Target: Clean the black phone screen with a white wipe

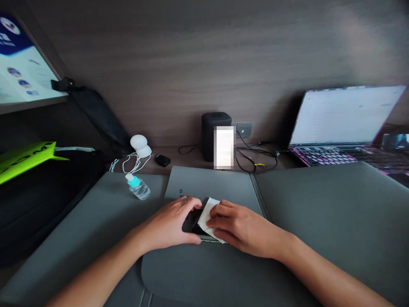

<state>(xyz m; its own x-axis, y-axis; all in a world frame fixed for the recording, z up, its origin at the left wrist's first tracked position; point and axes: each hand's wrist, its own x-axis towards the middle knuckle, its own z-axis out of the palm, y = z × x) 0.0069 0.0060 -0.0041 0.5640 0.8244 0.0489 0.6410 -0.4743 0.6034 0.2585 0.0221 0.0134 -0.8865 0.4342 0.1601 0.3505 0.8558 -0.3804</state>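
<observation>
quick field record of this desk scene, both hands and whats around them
left hand: left hand grips the dark phone at its left edge
right hand: right hand holds a white wipe against the phone
surface: grey mat
left of hands: small clear bottle, teal cap, lying on its side
back: black speaker, cables
right: open laptop, screen lit

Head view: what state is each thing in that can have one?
phone, on the mat, left hand closed round its left end
wipe, lying on the phone under the right hand
bottle, on its side, cap on
laptop, lid open, screen lit
speaker, upright
</observation>
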